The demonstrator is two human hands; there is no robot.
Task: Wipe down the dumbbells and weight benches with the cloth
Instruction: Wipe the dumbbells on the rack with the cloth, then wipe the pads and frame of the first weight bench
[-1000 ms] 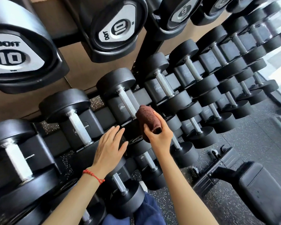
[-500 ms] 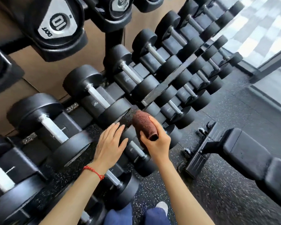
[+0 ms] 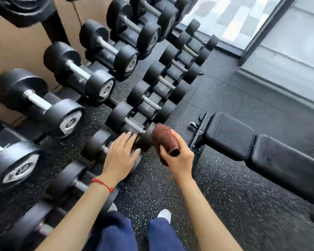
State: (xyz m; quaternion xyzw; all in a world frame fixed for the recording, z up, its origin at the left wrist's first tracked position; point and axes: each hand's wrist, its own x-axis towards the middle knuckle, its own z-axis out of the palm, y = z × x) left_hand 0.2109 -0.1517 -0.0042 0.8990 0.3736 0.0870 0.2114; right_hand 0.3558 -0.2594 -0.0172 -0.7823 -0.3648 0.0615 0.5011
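Two hands show: the left hand (image 3: 122, 156) and the right hand (image 3: 179, 156). One brown cloth (image 3: 164, 140). One black weight bench (image 3: 257, 144). About a dozen dumbbells (image 3: 78, 71) fill the rack; blur prevents an exact count. One red wrist cord (image 3: 102, 183).

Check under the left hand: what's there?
The left hand lies flat, fingers spread, over a low-row dumbbell; its handle and inner head are covered. The outer head and speckled floor show around it. Contact can't be told.

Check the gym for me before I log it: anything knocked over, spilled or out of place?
Nothing stands out. The dumbbells sit in rows on the rack, the bench stands upright beside it, and the floor shows no spill.
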